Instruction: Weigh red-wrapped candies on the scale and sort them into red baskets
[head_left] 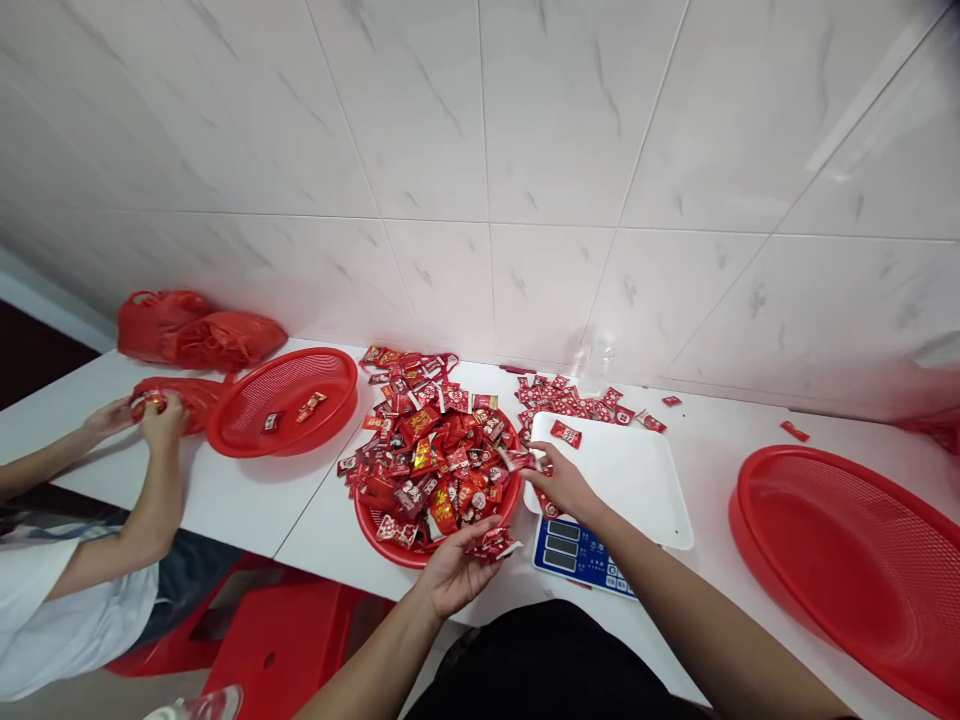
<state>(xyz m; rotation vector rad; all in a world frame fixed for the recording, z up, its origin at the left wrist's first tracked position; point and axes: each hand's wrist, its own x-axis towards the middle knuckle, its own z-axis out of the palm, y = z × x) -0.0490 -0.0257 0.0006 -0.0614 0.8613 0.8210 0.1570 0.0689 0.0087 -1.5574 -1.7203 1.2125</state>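
A red basket [384,550] heaped with red-wrapped candies [431,455] stands before me, some spilling past its rim. At its near right edge my left hand [459,568] is cupped palm up, closed around a few wrapped candies [495,545]. My right hand [559,480] pinches a red and white wrapped candy [520,460] between the basket and the scale. The digital scale [577,555] has a blue panel and a white tray [645,480]. One red packet [566,433] lies on the tray, and another is partly hidden under my right hand.
Small red packets [570,400] are piled behind the scale, near a clear plastic container [596,365]. An empty red basket [847,540] stands right. Leftward, another red basket [285,400] holds a few candies; beyond it are red bags [199,330] and a co-worker's hands [146,415]. A red stool [277,640] is below.
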